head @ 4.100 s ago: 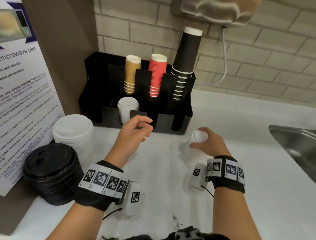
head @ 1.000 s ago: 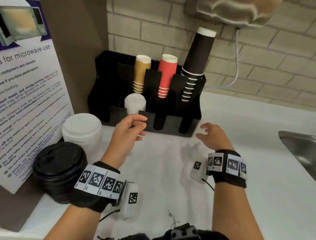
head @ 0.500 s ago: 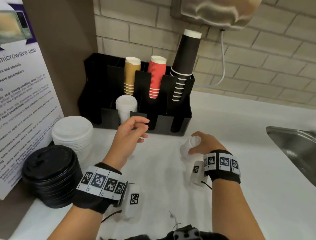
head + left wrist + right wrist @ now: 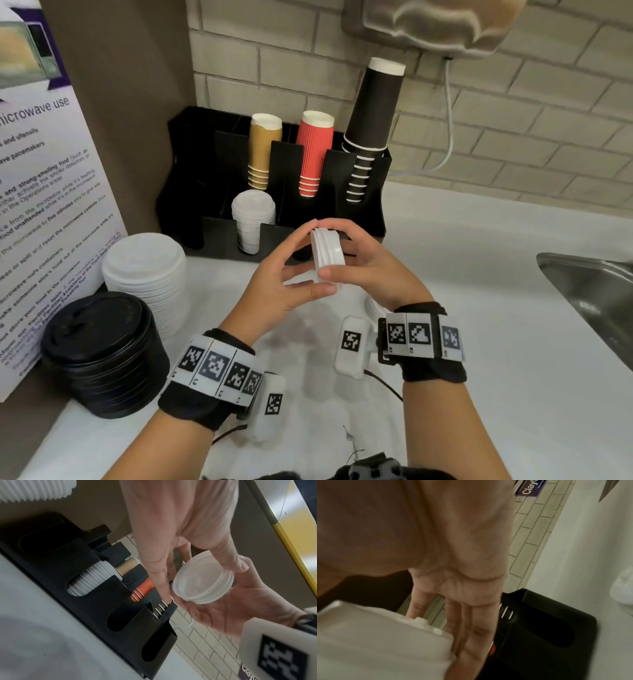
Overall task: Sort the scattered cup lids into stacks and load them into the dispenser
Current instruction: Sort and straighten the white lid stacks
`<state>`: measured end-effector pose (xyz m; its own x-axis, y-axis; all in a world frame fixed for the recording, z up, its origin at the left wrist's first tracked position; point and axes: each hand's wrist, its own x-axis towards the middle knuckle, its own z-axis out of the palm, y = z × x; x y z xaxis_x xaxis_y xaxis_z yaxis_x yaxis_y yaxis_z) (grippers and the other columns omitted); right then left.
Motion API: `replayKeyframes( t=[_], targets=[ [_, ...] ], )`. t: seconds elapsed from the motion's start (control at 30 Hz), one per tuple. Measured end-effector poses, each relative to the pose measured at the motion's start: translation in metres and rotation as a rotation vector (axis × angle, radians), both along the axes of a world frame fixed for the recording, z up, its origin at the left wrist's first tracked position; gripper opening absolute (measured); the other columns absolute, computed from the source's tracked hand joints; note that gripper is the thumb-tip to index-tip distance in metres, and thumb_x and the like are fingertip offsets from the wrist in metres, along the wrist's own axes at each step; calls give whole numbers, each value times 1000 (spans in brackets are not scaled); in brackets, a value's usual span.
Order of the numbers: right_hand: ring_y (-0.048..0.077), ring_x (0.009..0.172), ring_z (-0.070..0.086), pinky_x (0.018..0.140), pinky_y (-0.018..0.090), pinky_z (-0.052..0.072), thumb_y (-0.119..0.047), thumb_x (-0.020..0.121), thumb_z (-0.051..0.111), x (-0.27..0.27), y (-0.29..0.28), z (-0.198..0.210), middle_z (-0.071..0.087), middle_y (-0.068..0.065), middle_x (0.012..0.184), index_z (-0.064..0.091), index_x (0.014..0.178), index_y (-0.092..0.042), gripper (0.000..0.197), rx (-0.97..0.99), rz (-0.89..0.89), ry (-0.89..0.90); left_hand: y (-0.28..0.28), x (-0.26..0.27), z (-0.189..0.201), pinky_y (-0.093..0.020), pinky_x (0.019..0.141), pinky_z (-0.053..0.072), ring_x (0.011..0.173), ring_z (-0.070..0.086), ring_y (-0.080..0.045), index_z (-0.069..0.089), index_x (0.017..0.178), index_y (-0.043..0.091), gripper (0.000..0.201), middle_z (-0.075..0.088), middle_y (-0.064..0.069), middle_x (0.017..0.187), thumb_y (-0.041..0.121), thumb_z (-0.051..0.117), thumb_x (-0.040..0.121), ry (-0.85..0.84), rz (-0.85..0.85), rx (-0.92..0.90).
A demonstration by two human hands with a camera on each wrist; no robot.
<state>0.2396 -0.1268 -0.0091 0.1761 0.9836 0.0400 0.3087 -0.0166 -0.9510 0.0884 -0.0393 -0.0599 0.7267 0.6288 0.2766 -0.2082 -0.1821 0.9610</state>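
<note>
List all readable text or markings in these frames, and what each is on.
"microwave use": heading of the poster at left.
"five minutes", "strong-smelling food": poster body; other lines too blurred.
"Clay…": purple sign on the brick wall, cut off.
Wristband tags: coded squares only, no words.

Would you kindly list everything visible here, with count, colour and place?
small lid stack: one, white, held between both hands in front of the dispenser
dispenser: one, black, against the brick wall
lids in dispenser: one stack, white, front slot
cup stacks: three, tan, red, black, upside down in back slots
large lid stack: one, white, counter left
black lid stack: one, black, counter front left
microwave notice: one, white and purple, far left
sink: one, steel, right
counter: white
left hand: holds the small lid stack
right hand: holds the small lid stack
</note>
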Motion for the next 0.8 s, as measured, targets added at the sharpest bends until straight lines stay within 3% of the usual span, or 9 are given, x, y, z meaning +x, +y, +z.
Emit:
replayKeyframes(
  t=[0.3, 0.5, 0.63, 0.8],
  targets=[
    [22, 106, 65, 93, 41, 53, -22, 72, 80, -3, 2, -1, 64, 11, 117, 52, 133, -29, 67, 29, 4, 67, 2, -7, 1, -17, 80, 53, 118, 58, -5, 43, 139, 42, 89, 46, 12, 144, 30, 83, 61, -26, 44, -6],
    [16, 104, 66, 89, 33, 55, -25, 65, 81, -8, 7, -1, 67, 4, 115, 56, 127, -28, 67, 61, -31, 53, 2, -7, 4, -27, 91, 55, 120, 58, -10, 40, 137, 49, 90, 46, 15, 144, 34, 83, 59, -38, 88, 0],
    [14, 104, 65, 91, 35, 54, -17, 69, 83, -8, 11, 0, 67, 2, 113, 57, 126, -26, 63, 76, -49, 29, 5, -8, 4, -29, 93, 54, 123, 56, -14, 39, 139, 46, 93, 45, 13, 145, 30, 83, 59, -48, 88, 1],
    [18, 101, 67, 83, 32, 56, -13, 72, 82, -5, 29, 10, 67, 3, 111, 58, 125, -24, 60, 117, -30, 16, 13, -15, 12, -17, 86, 52, 124, 52, -7, 40, 133, 50, 84, 45, 16, 142, 36, 79, 60, -96, 162, -13]
  ],
)
